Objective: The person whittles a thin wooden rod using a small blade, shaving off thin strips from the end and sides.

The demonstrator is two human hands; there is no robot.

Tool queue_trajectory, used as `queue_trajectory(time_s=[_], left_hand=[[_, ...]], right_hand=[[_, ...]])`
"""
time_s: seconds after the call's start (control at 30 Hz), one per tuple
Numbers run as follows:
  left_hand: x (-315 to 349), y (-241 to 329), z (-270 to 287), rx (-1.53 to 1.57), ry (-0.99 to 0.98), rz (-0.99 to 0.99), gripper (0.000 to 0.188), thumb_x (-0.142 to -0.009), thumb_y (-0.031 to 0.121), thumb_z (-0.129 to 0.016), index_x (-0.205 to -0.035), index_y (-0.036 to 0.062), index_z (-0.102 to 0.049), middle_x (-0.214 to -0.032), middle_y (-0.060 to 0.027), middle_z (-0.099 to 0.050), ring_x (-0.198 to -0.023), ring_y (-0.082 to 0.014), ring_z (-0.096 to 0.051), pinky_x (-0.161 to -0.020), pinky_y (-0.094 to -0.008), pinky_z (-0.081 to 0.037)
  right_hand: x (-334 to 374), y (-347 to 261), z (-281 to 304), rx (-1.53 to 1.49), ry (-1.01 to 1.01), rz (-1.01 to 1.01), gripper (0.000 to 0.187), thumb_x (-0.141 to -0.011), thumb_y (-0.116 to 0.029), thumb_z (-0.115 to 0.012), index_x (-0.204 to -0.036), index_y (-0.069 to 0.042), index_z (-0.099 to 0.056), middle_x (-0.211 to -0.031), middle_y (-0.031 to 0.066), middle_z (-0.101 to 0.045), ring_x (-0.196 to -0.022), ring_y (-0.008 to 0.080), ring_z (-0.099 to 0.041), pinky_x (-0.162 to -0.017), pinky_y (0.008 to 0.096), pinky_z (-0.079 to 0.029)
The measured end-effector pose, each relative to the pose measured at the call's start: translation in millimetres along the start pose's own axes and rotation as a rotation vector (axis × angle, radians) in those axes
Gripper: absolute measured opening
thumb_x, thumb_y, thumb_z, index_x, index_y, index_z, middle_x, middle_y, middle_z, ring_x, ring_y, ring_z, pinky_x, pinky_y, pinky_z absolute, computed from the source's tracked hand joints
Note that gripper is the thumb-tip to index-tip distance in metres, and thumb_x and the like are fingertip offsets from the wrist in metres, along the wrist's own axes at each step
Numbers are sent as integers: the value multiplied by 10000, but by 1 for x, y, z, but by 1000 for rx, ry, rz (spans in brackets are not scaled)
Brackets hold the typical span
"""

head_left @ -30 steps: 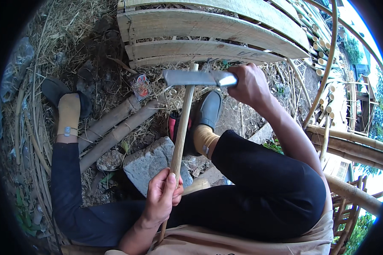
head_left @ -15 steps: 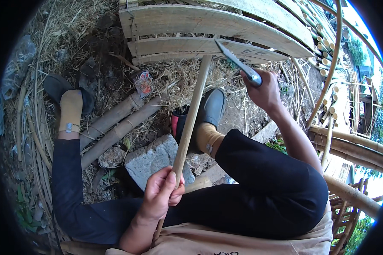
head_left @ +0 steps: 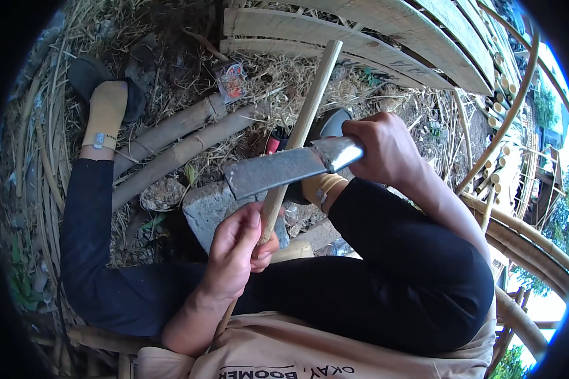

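Note:
A long pale wooden stick [head_left: 314, 95] slants up and away from my lap. My left hand [head_left: 237, 246] is wrapped round its lower part, thumb along the near side, and its bottom end runs down beside my left forearm. In my right hand [head_left: 385, 148] is a machete [head_left: 275, 172] with a broad, dull grey blade and a shiny metal collar. The blade lies across the stick just above my left hand, hiding a short length of it. The handle is hidden inside my closed right fingers.
Slatted wooden boards [head_left: 360, 47] stand at the far side. Two bamboo poles [head_left: 183, 148] lie on straw-strewn ground at left, near a grey stone block [head_left: 205, 211]. Bamboo rails [head_left: 518, 234] and stacked bamboo [head_left: 496, 120] are at right. My outstretched legs flank the work area.
The machete, earlier raised at the far right of the stick, has swung down and left across it. My left hand keeps its grip. The whole view has shifted slightly.

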State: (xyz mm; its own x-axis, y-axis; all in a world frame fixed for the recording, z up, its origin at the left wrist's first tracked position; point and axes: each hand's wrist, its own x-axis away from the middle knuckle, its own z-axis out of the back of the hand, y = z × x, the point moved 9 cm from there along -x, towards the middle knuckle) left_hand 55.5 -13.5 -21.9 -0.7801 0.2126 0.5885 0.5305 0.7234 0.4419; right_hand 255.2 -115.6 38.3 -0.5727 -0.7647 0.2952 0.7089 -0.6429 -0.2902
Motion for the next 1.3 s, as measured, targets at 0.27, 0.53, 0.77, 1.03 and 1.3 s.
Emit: queue_trajectory(time_s=[0.27,0.53,0.77,1.03,1.3], left_hand=[[3,7,1,-224,91,-100,317,-1100,330,-427,-1078,34,-541,-652,48,-403,-515,4,-291,-452,-192,-240],[5,10,-2,-209,73,-92,308,-1104,315,-410,-1055,37,-533,-653,48,-398,-521,4,-291,-455,-187,-240],[1,6,3,-144,59,-80,306,-1107,322,-399,-1049,50,-527,-623,55,-386,-484,7,-261,-428,-181,-190],[-8,8,6,22,-9,3,303,-1112,316,-373,-1081,56,-525,-634,54,-364,-460,-1,-255,-402,-181,-194],[-6,4,11,-30,85,-41,301,-1104,345,-413,-1164,91,-563,-662,56,-393,-492,13,-260,-434,-179,-194]], right_hand=[[-11,10,-13,-6,58,-4,150,-725,-181,-766,-834,-86,-730,-662,153,-661,-623,353,-671,-602,440,-531],[-9,54,2,75,191,-143,221,-661,-104,-697,-874,-101,-757,-706,147,-705,-650,319,-708,-609,420,-581],[-2,59,9,32,288,-174,105,-666,-99,-664,-755,-51,-694,-667,207,-651,-675,398,-671,-684,469,-554],[-8,5,-18,-24,-17,17,170,-628,-109,-704,-783,-55,-662,-685,164,-655,-661,377,-662,-631,464,-527],[-17,9,-28,-61,56,-28,162,-683,-165,-718,-835,-111,-730,-703,135,-691,-659,347,-689,-646,442,-563]])
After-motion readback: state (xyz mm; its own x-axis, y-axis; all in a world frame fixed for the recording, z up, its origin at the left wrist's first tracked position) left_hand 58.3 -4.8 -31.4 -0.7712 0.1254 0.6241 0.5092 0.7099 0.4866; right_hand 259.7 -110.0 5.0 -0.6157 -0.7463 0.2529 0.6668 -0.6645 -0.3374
